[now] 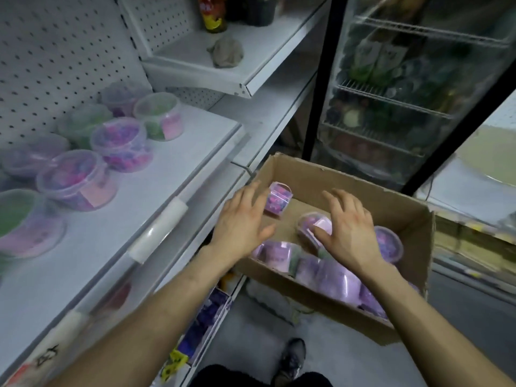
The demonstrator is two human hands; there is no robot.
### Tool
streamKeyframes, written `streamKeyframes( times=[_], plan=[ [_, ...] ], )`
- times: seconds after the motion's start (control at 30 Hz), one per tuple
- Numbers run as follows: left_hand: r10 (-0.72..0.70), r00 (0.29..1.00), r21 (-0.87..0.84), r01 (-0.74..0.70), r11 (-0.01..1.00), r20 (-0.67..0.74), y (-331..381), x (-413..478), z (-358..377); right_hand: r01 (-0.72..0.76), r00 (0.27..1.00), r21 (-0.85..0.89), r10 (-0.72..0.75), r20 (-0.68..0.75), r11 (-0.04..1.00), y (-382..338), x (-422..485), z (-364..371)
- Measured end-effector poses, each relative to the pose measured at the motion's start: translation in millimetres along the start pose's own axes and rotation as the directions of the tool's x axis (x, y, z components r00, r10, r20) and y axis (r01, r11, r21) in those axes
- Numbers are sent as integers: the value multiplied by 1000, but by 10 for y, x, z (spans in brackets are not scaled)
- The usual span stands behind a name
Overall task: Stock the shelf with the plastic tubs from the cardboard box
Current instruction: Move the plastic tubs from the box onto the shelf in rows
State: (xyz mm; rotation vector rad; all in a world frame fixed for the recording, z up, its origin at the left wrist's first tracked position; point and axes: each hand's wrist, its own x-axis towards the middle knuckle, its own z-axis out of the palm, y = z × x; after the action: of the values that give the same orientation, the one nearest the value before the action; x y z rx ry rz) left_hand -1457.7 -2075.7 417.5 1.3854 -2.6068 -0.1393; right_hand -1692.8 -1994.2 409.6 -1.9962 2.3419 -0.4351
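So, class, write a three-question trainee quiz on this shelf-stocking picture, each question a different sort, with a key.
1. True or false: both hands are over the cardboard box.
2. Which hand is nearest the small tub at the far end of the box: A left hand, B right hand?
3. Fill in: finished tubs stand on the white ____.

Key: 1 true; 2 A; 3 shelf.

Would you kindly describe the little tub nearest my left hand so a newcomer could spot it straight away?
Start at the open brown cardboard box on the floor beside the white metal shelf. Look to its far left corner, just beyond the fingers of the left hand. There sits a small clear plastic tub with purple contents and a thin handle, alone on bare cardboard, smaller than the round lidded tubs nearby.
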Motion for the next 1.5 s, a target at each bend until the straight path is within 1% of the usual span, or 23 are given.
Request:
streamKeyframes(
  times=[0.17, 0.27, 0.4, 0.47, 0.6, 0.67, 0.83, 1.0, 1.07, 1.17, 1.23, 1.37, 1.5],
  plan=[
    [-16, 987, -32, 21, 999, 161, 75, 208, 345, -108, 990, 22, 105, 98, 994, 444, -53, 145],
    [-26, 970, -53, 40, 998, 242, 67, 347, 513, -148, 983, 53, 140, 122, 988, 534, -35, 214],
    [-31, 945, -121, 74, 990, 325, 18, 526, 726, -215, 966, 77, 200, 162, 974, 575, -24, 351],
    [-50, 928, -158, 115, 981, 370, -36, 630, 825, -214, 962, 73, 197, 188, 974, 576, 15, 373],
    [-78, 908, -187, 168, 968, 413, -185, 801, 990, -153, 958, 16, 144, 247, 988, 547, 151, 395],
    [-90, 899, -185, 185, 965, 429, -246, 879, 1050, -172, 950, 7, 164, 267, 985, 527, 229, 444],
    [-114, 873, -179, 223, 958, 473, -356, 1093, 1208, -310, 888, 4, 288, 358, 951, 515, 423, 623],
    [-150, 837, -156, 269, 950, 527, -387, 1236, 1374, -458, 774, 2, 398, 493, 889, 583, 542, 840],
    [-167, 830, -165, 296, 941, 532, -390, 1283, 1429, -512, 728, -8, 439, 527, 859, 612, 592, 892],
    [-165, 849, -205, 302, 931, 502, -382, 1329, 1487, -552, 680, -7, 454, 576, 834, 657, 644, 984],
    [-148, 871, -239, 286, 928, 467, -379, 1344, 1517, -553, 674, 2, 446, 589, 833, 687, 652, 1067],
    [-100, 921, -327, 233, 916, 377, -382, 1368, 1603, -562, 688, 50, 433, 582, 826, 677, 711, 1133],
    [-114, 948, -405, 233, 884, 297, -359, 1414, 1638, -582, 689, 92, 429, 585, 808, 653, 790, 1129]
  ],
)
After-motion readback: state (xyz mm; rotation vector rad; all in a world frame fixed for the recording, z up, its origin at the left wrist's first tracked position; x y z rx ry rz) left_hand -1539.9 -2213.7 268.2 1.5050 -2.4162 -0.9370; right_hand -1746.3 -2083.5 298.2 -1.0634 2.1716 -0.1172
